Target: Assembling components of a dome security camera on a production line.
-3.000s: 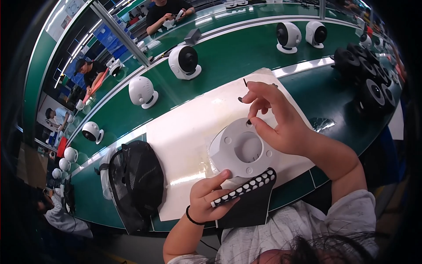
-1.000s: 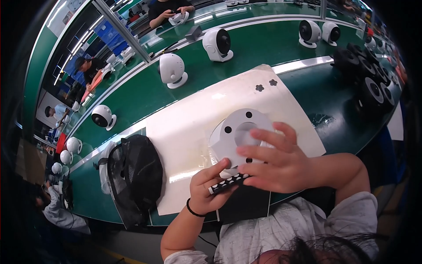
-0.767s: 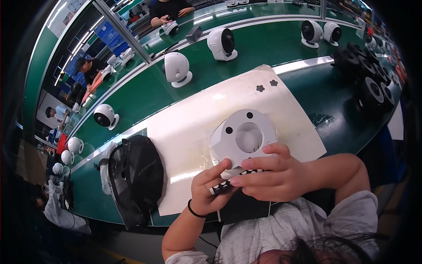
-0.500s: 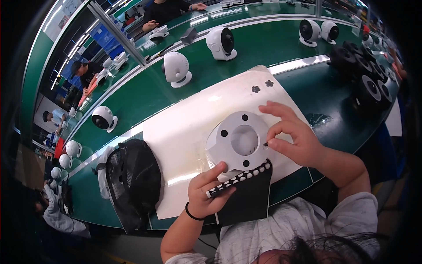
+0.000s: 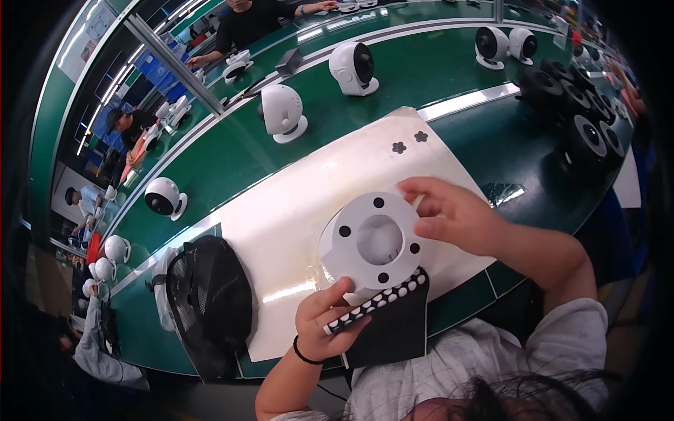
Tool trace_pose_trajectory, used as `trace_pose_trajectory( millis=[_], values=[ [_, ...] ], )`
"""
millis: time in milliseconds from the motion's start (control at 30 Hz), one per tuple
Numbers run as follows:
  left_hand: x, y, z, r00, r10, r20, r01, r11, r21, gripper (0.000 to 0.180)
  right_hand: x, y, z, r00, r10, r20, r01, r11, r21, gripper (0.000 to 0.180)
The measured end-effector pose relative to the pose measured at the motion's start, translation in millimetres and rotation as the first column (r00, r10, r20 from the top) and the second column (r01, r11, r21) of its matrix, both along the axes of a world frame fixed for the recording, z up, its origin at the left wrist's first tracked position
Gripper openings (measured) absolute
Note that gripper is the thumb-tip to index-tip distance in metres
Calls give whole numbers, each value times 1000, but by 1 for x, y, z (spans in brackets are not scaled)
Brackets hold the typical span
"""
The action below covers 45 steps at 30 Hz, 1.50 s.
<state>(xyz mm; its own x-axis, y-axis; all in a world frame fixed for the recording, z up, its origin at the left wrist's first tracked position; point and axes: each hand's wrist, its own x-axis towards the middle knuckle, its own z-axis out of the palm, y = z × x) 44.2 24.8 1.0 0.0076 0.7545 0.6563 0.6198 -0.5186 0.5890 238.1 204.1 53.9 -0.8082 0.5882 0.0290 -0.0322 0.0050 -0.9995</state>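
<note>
A white round base [image 5: 344, 261] with a large centre opening lies on the pale mat, with black round pads spaced around its face. My left hand [image 5: 324, 321] has its fingers closed around a strip of round pads [image 5: 379, 303], black with pale round spots, along the base's near edge. My left thumb rests at the base's near-left rim. At the far-right rim is my right hand [image 5: 453, 216], fingers apart, thumb close to the base; nothing shows between them. A black sheet [image 5: 390, 333] hangs below the strip; whether the two are joined, I cannot tell.
The pale mat [image 5: 281, 242] bears two dark flower-shaped pieces [image 5: 410, 142]. To the left lies a black mesh bag [image 5: 214, 298]. White round-headed devices [image 5: 282, 112] stand along the green belt [image 5: 225, 151]. Black round parts [image 5: 586, 137] are piled at right. Co-workers sit beyond.
A black pad now shows on the base's right side, where my right fingertips were. My right hand has opened from a pinch. The base appears slightly lower and further left in view.
</note>
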Motion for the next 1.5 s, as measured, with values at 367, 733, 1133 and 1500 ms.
trace_pose_trajectory(
  millis=[367,733,1133,1500],
  values=[
    [-27,15,14,998,-7,-60,7,1000,-4,33,-50,149,3,939,-332,-86,343,908,242,22],
    [-54,48,15,1000,-28,12,30,989,-143,30,-70,353,-90,345,-891,295,-258,212,943,18],
    [-59,75,13,996,-59,73,74,971,-228,21,-138,376,-90,729,-659,185,-13,257,966,35],
    [-45,16,21,997,-57,49,65,981,-180,23,-75,145,39,901,-419,-110,257,312,914,38]
  ],
)
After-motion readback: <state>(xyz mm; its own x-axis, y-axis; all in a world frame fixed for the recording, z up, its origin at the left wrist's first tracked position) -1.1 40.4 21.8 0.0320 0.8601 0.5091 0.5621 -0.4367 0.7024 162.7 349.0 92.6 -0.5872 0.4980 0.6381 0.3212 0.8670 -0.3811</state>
